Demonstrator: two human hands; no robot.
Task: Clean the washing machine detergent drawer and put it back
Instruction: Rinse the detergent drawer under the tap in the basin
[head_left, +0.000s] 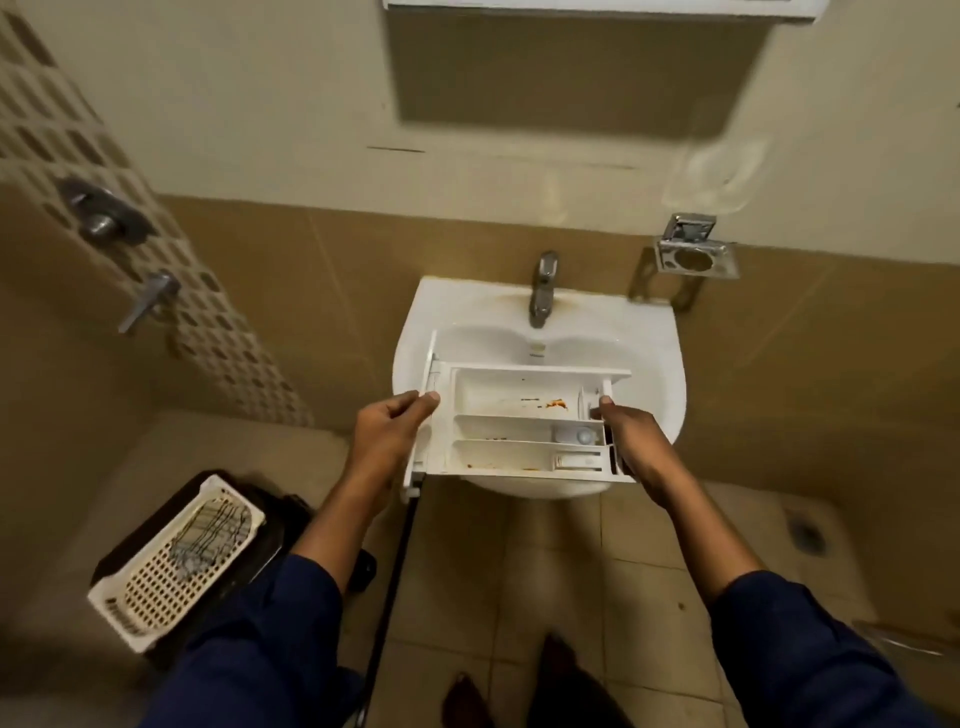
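Note:
A white detergent drawer (519, 415) with several compartments is held level over the white wall sink (649, 364). Orange-brown residue spots its largest compartment and its front channel. My left hand (387, 431) grips the drawer's front panel at its left end, thumb on top. At the drawer's right end my right hand (631, 441) holds the rear edge, fingers curled over the rim. The washing machine is out of sight.
A chrome tap (543, 291) stands at the back of the sink. A metal soap holder (693, 254) is fixed to the wall on the right. A white perforated basket (171, 561) lies on a dark crate at lower left. Shower valves (101, 215) sit on the left wall.

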